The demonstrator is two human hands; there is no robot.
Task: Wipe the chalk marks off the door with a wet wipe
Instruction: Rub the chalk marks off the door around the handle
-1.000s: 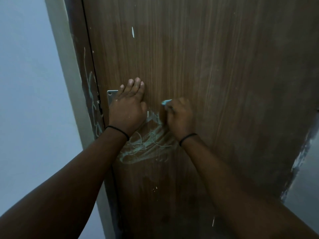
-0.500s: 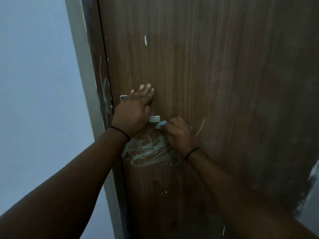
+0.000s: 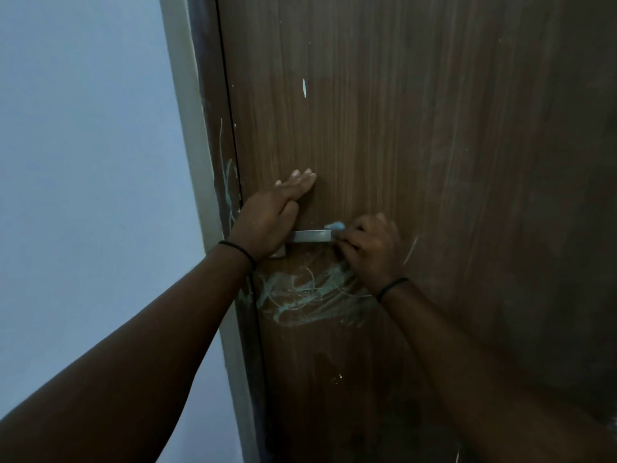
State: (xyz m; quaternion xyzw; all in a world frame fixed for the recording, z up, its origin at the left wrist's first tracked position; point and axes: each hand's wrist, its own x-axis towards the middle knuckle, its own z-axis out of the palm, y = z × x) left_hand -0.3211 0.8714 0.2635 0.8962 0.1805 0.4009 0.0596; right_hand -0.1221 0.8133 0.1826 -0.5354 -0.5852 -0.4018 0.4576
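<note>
A brown wooden door [image 3: 400, 128] fills the view. Pale green chalk marks [image 3: 307, 295] scrawl across it just below the metal lever handle [image 3: 310, 236]. My left hand [image 3: 270, 222] lies flat against the door above the handle's base, fingers straight and pointing up. My right hand [image 3: 374, 248] is curled round a bunched wet wipe [image 3: 335, 226], whose pale blue tip sticks out at the handle's free end. That hand presses the door at the upper right edge of the chalk patch. More chalk streaks [image 3: 228, 182] run down the door frame.
A pale blue wall [image 3: 93, 162] and a light door frame strip [image 3: 190, 128] stand at the left. A small white fleck [image 3: 304, 87] sits high on the door. A thin scratch [image 3: 410, 250] lies right of my right hand.
The camera view has shifted, so the door and hands sit lower and further right. My right hand with the wipe has moved up from the chalk patch to the handle's end. More of the handle shows.
</note>
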